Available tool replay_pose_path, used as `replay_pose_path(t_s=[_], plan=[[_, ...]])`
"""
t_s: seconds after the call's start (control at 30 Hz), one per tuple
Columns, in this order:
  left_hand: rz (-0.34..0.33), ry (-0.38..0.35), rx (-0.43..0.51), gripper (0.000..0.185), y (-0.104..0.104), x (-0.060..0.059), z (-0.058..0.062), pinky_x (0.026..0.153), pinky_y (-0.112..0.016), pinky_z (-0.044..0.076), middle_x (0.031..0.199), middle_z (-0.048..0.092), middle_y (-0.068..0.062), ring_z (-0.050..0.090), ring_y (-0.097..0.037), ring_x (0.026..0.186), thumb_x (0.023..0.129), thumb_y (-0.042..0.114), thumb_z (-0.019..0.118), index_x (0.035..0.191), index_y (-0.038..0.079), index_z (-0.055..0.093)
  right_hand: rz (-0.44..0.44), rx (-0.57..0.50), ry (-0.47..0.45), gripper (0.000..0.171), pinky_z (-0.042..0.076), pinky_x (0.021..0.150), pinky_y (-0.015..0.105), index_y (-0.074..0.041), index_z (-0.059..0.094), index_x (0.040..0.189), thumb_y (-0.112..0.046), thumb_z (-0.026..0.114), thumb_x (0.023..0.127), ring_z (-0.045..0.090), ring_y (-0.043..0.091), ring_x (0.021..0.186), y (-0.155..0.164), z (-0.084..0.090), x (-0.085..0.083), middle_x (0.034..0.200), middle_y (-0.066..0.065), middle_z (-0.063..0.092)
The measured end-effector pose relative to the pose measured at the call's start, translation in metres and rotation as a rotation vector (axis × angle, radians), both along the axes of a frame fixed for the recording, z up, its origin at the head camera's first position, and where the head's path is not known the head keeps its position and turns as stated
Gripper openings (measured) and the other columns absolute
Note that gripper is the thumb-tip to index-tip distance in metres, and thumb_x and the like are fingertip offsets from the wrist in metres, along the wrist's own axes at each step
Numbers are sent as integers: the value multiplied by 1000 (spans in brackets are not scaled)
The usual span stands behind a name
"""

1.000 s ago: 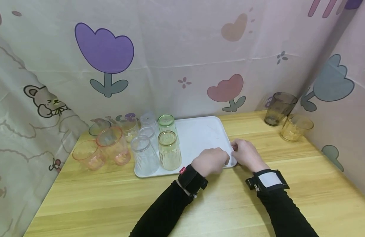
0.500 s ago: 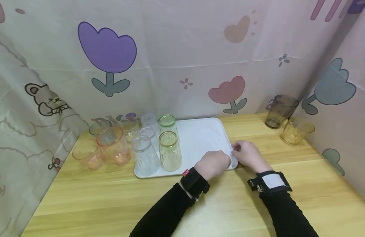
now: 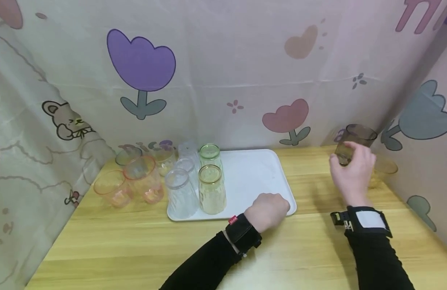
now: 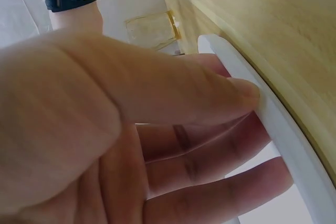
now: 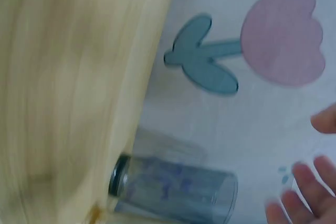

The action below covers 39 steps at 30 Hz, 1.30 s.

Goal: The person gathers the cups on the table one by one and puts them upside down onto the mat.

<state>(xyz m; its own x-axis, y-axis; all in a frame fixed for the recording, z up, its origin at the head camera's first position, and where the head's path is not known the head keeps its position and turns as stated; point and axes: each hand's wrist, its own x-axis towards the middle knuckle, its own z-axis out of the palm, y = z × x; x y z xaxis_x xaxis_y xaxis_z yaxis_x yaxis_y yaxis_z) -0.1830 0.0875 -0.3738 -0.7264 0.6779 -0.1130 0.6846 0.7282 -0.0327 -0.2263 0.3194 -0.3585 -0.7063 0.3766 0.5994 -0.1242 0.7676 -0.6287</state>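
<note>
Grey cup [image 3: 350,144] is being approached at the table's [image 3: 303,249] far right corner, about 1 o'clock from the viewer, standing upright with its long axis vertical and mouth up. It is sitting just beside the curtain wall [image 3: 419,80]; in the right wrist view the same grey cup [image 5: 173,192] is being seen against the table edge, apart from the fingertips [image 5: 302,174].

Right hand [image 3: 352,169] is being held directly in front of the cup, at its 6 o'clock, fingers spread and relaxed, nothing being gripped. Contact with the glass cannot be told from the head view; the wrist view is showing a gap. This hand is by far the nearer one.

An amber cup [image 3: 384,171] is being partly hidden behind the right hand, at roughly 5 o'clock from the grey cup.

Left hand [image 3: 268,209] is being kept on the near right corner of the white tray [image 3: 252,169], well apart at the cup's 8 o'clock. Thumb and fingers are being curled round the tray rim [image 4: 273,124], pinching it.

Upturned cups [image 3: 194,181] are being carried on the tray's left half; pink cups [image 3: 130,183] are standing off the tray at its 9 o'clock.
</note>
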Motion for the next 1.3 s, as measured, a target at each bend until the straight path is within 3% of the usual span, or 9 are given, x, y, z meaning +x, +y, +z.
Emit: replay_pose_path(t_s=[0.1, 0.23, 0.37, 0.47, 0.57, 0.67, 0.8, 1.0, 1.3], plan=[[-7, 27, 3, 34, -3, 1, 2, 53, -28, 48, 73, 61, 9, 49, -5, 64, 97, 1, 58, 71, 22, 60, -83, -1, 76, 58, 18, 121, 44, -3, 50, 146, -13, 69, 92, 30, 33, 144, 16, 3, -2, 150, 19, 48], [-31, 58, 9, 35, -4, 2, 6, 53, -26, 48, 72, 60, 10, 48, -4, 64, 98, 0, 58, 70, 21, 59, -214, -42, 91, 75, 3, 123, 31, -16, 37, 157, -16, 72, 90, 14, 21, 152, 36, 4, 0, 163, 6, 32], [-38, 51, 8, 34, -3, 2, 9, 54, -26, 49, 72, 59, 10, 48, -4, 65, 98, 0, 58, 72, 22, 60, -273, -242, 31, 97, -3, 123, 26, -24, 11, 165, -22, 73, 91, -5, 15, 155, 52, 3, 7, 169, -4, 6], [-28, 33, 4, 33, -3, 1, 10, 55, -26, 50, 73, 59, 9, 48, -5, 65, 98, 0, 57, 74, 22, 62, -252, -434, -51, 110, -2, 123, 27, -26, -10, 165, -28, 73, 92, -15, 12, 155, 61, -1, 10, 169, -7, -9], [-24, 21, -2, 33, -2, 1, 9, 55, -26, 50, 73, 59, 9, 48, -5, 66, 99, 1, 57, 75, 22, 63, -218, -599, -139, 118, 3, 125, 29, -32, -23, 161, -31, 73, 93, -16, 8, 154, 69, -9, 10, 168, -11, -15], [-23, 14, -5, 33, -1, 1, 8, 54, -26, 49, 73, 59, 9, 48, -5, 66, 99, 2, 57, 75, 22, 63, -203, -673, -177, 121, 11, 125, 29, -37, -26, 159, -30, 75, 93, -6, 5, 153, 76, -18, 7, 168, -11, -9], [-22, 10, -5, 33, 0, 1, 7, 53, -26, 47, 73, 59, 10, 47, -5, 65, 100, 3, 57, 74, 22, 62, -191, -723, -184, 119, 12, 123, 26, -39, -23, 159, -23, 75, 93, 2, 6, 152, 80, -23, 4, 169, -11, -2], [-20, 16, -6, 33, -1, 1, 5, 53, -27, 48, 73, 60, 10, 48, -5, 64, 100, 3, 57, 74, 22, 62, -197, -836, -198, 117, 7, 123, 22, -39, -18, 160, -22, 76, 93, -1, 4, 154, 86, -26, 5, 173, -4, -5], [-20, 7, -4, 33, -1, 0, 2, 53, -26, 48, 72, 58, 10, 47, -5, 64, 99, 2, 58, 74, 22, 62, -201, -775, -356, 111, 2, 126, 27, -32, -12, 163, -38, 74, 93, -4, 10, 157, 100, -37, 3, 174, -1, -7]])
